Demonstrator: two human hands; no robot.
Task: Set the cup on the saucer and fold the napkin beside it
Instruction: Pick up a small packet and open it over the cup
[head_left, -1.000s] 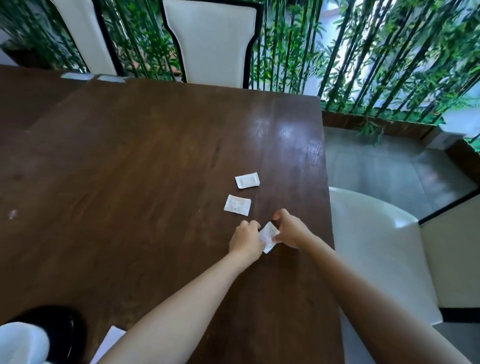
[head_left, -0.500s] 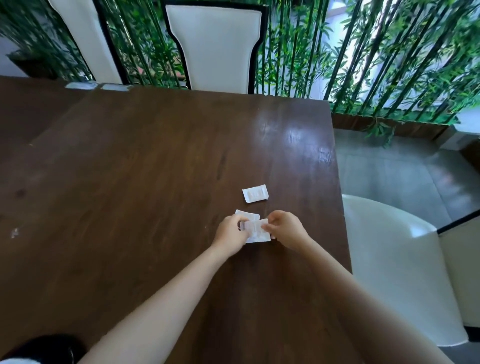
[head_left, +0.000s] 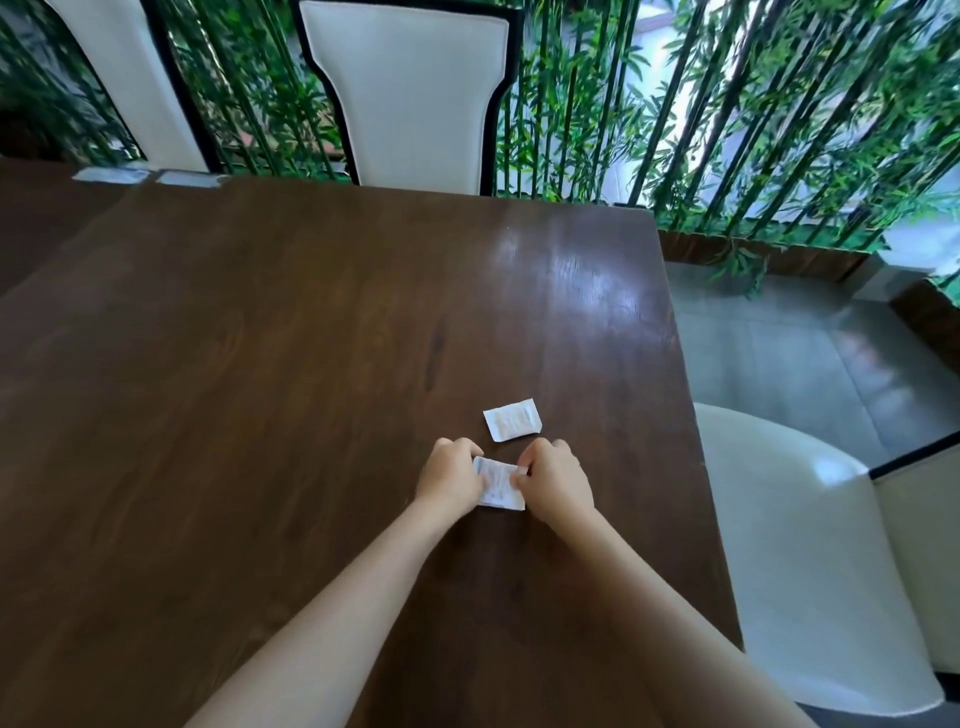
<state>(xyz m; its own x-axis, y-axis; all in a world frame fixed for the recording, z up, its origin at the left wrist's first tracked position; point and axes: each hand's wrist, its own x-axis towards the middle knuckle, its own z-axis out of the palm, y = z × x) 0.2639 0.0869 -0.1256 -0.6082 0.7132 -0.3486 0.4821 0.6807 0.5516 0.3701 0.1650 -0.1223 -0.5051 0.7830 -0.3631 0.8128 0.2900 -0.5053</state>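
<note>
Two curled hands — left (head_left: 449, 478), right (head_left: 558, 480) — round packet (head_left: 501, 491)

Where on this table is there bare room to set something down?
Bare table spreads left of the left hand and beyond the loose packet toward the far chair. Crowded: the patch near the right edge, where it and the right hand pinch the held packet.

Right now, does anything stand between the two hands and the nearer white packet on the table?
Nothing visible does. The left hand and the right hand both hold the nearer white packet at its ends on the wooden table. The second white packet lies just beyond, apart from it.
</note>
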